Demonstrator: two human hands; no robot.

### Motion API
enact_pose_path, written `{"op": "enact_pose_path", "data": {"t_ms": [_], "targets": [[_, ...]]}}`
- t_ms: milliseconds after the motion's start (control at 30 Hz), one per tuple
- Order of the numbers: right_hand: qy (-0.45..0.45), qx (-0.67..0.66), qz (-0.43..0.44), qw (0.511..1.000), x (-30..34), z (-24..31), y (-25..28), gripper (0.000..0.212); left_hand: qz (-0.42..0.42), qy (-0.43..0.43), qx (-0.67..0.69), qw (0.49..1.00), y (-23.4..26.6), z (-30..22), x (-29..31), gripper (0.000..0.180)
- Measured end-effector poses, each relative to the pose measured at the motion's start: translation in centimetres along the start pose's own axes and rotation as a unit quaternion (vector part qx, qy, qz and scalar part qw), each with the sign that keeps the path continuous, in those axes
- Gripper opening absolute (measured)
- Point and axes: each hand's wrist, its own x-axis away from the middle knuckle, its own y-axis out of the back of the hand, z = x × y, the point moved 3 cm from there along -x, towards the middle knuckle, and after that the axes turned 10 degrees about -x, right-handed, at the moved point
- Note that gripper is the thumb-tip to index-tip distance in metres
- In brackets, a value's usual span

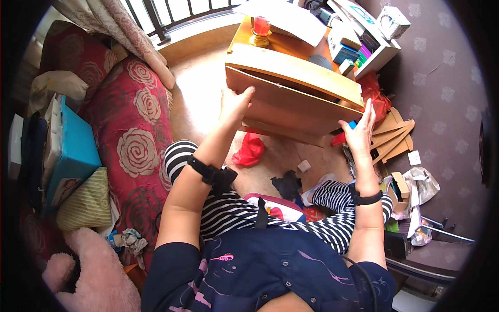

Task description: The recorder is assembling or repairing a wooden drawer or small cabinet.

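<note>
A wide wooden drawer (291,101) tilts at the front of the wooden desk (240,35), with a dark gap along its upper edge. My left hand (236,105) is closed round its left end, thumb on the near face and the other fingers partly hidden behind. At the opposite end, my right hand (359,131) has its fingers stretched upward and the thumb apart, close against the corner; whether the palm presses on the wood cannot be seen. Both wrists wear black bands.
A red candle jar (260,26) and a paper sheet (291,20) lie on the desk, beside a box-filled white rack (382,54). Below are a red plastic bag (249,150) and a black cloth (287,184). Cardboard pieces (392,132) lean right; a rose-patterned sofa (138,114) stands left.
</note>
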Motion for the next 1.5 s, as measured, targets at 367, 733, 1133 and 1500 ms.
{"op": "enact_pose_path", "data": {"t_ms": [367, 733, 1133, 1500], "targets": [[-0.019, -0.043, -0.103, 0.994, -0.6, -0.8, -2.8, 0.077, -0.255, -0.439, -0.369, 0.779, 1.4, -4.9, 1.0, 0.068], [0.186, -0.008, -0.06, 0.981, -1.8, 7.5, -2.2, 0.03, -0.131, -0.569, -0.457, 0.671, 1.1, -6.3, 1.9, 0.016], [0.231, 0.015, 0.205, 0.951, -8.5, 16.4, -9.1, 0.026, -0.095, -0.557, -0.364, 0.74, 2.1, -6.3, 2.2, 0.015], [0.262, 0.069, 0.203, 0.941, -9.6, 16.0, -10.8, 0.027, -0.149, -0.509, -0.35, 0.772, 1.0, -6.7, 0.5, 0.01]]}}
